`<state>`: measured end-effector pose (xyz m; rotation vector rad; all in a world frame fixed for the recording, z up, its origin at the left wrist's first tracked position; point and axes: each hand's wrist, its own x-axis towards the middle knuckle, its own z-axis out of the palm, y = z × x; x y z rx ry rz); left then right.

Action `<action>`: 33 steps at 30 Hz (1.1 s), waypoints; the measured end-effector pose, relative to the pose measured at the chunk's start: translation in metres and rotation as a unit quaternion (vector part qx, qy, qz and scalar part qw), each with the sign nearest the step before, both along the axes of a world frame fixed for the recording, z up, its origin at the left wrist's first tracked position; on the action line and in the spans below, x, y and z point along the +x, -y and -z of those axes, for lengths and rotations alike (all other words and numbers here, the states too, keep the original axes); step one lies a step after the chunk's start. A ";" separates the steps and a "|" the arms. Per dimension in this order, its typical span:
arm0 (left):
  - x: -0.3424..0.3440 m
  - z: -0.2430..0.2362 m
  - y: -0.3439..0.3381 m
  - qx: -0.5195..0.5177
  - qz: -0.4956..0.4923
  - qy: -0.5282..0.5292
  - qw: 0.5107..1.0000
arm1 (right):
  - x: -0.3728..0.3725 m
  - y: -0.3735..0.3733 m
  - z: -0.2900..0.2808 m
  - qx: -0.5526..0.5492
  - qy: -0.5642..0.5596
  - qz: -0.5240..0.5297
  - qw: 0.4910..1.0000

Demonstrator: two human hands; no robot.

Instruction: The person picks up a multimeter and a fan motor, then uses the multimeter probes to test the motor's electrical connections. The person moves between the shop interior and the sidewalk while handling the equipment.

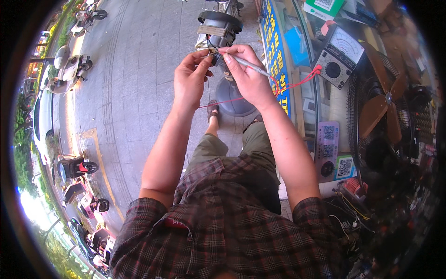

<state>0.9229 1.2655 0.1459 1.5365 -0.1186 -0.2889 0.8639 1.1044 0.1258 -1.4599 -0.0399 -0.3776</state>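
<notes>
Ahead of me a fan motor (216, 35) with a dark round rim sits on a stand with a round grey base (234, 100). Dark wires (210, 43) come out below the motor's body. My right hand (251, 76) grips a grey test probe (251, 64), its tip pointing left at the wiring. From the probe a red lead (297, 85) runs to an analogue multimeter (338, 56) on the right. My left hand (189, 76) is closed in a pinch just under the motor, beside those wires. Its fingertips hide what they hold; a thin dark line hangs below.
A glass counter (309, 60) with a blue sign (277, 56) runs along my right. On it are a fan with brown blades (388, 100), printed code cards (327, 144) and loose cables (350, 209). Scooters (76, 69) stand left beyond grey paving (139, 69).
</notes>
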 end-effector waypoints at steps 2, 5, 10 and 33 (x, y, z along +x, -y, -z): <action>0.000 0.001 0.000 0.001 -0.004 0.005 1.000 | -0.001 -0.005 0.001 -0.017 0.016 0.015 1.000; 0.000 0.001 0.000 0.006 -0.007 0.008 1.000 | -0.003 -0.007 -0.003 -0.056 0.037 0.034 0.997; 0.000 0.002 0.001 0.001 -0.011 0.005 1.000 | -0.006 -0.019 0.001 -0.072 0.044 0.071 0.994; 0.002 -0.002 0.000 0.002 -0.003 0.001 1.000 | 0.009 0.000 0.011 0.051 0.017 -0.007 0.999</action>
